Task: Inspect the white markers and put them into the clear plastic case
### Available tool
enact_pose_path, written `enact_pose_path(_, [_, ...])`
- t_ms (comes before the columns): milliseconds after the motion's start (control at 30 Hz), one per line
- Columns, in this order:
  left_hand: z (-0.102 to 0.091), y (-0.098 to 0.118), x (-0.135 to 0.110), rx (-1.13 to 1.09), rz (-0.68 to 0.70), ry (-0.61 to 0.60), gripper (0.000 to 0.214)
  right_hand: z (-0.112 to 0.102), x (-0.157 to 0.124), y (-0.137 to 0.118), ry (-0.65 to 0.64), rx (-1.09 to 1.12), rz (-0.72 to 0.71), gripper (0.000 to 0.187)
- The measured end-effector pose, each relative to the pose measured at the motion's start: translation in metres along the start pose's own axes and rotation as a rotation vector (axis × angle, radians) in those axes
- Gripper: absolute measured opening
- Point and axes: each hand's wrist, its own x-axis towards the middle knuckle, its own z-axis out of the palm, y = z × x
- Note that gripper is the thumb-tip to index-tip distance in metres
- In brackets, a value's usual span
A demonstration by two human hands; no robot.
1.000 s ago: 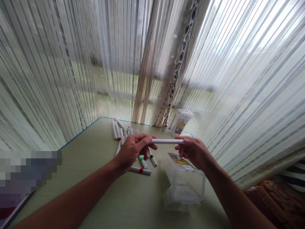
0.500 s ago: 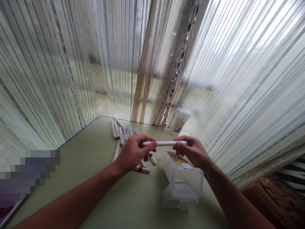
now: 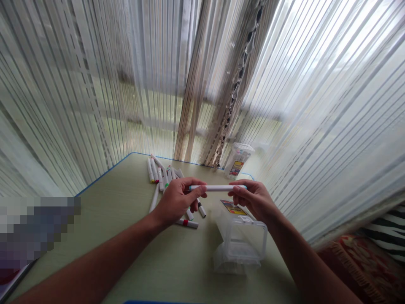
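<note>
Held level above the table is a white marker (image 3: 217,188) with turquoise ends. My left hand (image 3: 180,197) pinches its left end, and my right hand (image 3: 249,196) grips the right end between thumb and fingers. Behind and below my left hand lies a loose pile of white markers (image 3: 160,179) with coloured bands, partly hidden by that hand. A marker with a red band (image 3: 190,224) rests near my left wrist. Below my right hand, a clear plastic case (image 3: 243,240) lies on its side, its open end toward me and a colourful label on top.
A second clear case (image 3: 238,161) with a label stands at the table's far edge, some markers inside. The pale green table (image 3: 133,253) has a blue rim. Striped sheer curtains (image 3: 152,84) hang close behind it. A patterned fabric (image 3: 363,266) is at the lower right.
Both hands keep their hold on the marker, in nearly the same position. The whole view has shifted very slightly, and a blue table edge now shows at the bottom.
</note>
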Motion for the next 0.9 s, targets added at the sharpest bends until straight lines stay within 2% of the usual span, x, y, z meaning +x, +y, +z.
enact_pose_path(233, [-0.0032, -0.0021, 0.0017, -0.045, -0.006, -0.036, 0.031, 0.0000, 0.0005, -0.0019, -0.013, 0.024, 0.007, 0.023])
enact_pose_path(600, [-0.0071, -0.0026, 0.0030, -0.272, -0.062, -0.038, 0.034, -0.0008, -0.0006, -0.0013, 0.006, 0.089, 0.044, 0.028])
enact_pose_path(900, [-0.0051, -0.0061, 0.0033, -0.089, -0.009, -0.021, 0.027, -0.0004, -0.0007, 0.0005, 0.015, 0.044, 0.002, 0.025])
